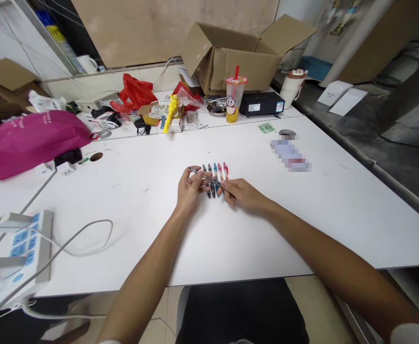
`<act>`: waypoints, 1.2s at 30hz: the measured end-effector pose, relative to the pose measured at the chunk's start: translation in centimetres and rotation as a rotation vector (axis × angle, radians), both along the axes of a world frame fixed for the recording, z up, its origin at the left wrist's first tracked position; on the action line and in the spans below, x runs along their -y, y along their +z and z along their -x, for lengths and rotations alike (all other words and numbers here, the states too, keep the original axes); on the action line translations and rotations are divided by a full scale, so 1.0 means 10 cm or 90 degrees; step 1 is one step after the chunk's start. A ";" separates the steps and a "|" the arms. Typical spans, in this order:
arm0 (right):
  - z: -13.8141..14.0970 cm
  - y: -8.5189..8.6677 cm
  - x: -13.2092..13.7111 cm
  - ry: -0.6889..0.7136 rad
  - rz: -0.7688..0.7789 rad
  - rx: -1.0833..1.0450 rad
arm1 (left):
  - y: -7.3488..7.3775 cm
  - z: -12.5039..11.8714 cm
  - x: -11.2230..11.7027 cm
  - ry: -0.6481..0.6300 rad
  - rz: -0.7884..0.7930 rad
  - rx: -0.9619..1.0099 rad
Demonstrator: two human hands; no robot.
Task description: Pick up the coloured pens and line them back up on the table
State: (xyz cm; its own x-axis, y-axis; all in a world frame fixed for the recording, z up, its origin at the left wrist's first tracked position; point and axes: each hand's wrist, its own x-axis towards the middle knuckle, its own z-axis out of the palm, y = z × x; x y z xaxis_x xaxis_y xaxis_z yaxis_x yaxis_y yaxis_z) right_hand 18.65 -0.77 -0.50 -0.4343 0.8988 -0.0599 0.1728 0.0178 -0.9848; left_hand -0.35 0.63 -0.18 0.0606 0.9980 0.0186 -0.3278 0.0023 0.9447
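Both hands are on one dark, slim pen [206,177], raised over the table and slanting down from upper left to right. My left hand [190,187] pinches it near its upper left end. At the pen's right end, the thumb and fingers of my right hand [243,192] are closed on it. Beneath my fingers, several pens lie side by side in a row: black pens [213,190] on the left, a blue pen [215,168] in the middle, a pink pen [220,168] and a red pen [226,169] on the right. My hands partly cover them.
A plastic drink cup [232,102] with a red straw stands at the back, before an open cardboard box [245,62]. A tape roll [287,133] and a small green packet [266,127] lie to the right. A power strip [42,248] with cables occupies the left, below a magenta bag [33,141].
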 end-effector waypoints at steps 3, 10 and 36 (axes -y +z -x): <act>0.01 0.02 0.02 -0.020 -0.047 -0.004 | 0.00 0.00 0.00 0.015 -0.001 -0.002; 0.01 0.04 0.05 -0.019 -0.090 0.031 | -0.02 -0.01 0.00 -0.001 0.004 0.012; -0.31 0.09 -0.13 -0.153 -0.248 0.432 | 0.01 0.33 -0.19 0.092 0.049 -0.300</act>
